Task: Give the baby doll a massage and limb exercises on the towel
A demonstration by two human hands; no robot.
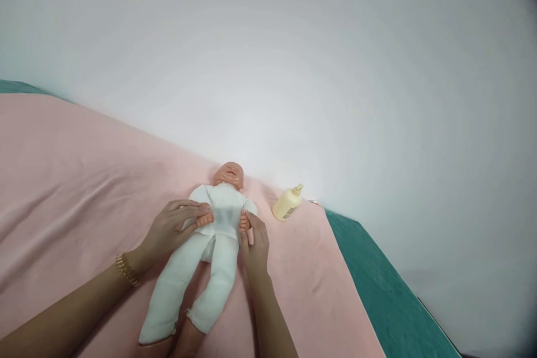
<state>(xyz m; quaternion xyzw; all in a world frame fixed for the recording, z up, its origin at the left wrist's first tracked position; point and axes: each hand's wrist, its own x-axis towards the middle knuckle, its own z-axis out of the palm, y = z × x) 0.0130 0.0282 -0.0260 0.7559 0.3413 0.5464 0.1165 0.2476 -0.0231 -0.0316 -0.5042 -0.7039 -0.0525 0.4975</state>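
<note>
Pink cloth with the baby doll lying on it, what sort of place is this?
Probably an indoor room: a plain pale wall rises behind a pink cloth, spread under the baby doll and over a teal surface, perhaps a bed or table; I can't tell which.

The left forearm point(75, 305) slants in from eight o'clock, wrist nearly straight, and the left hand point(168, 229) points its fingers toward two. The right forearm point(272, 319) rises from six o'clock, the right hand point(257, 243) leaning toward eleven. Both hands (palms turned inward) pinch, thumbs facing fingers.
</note>
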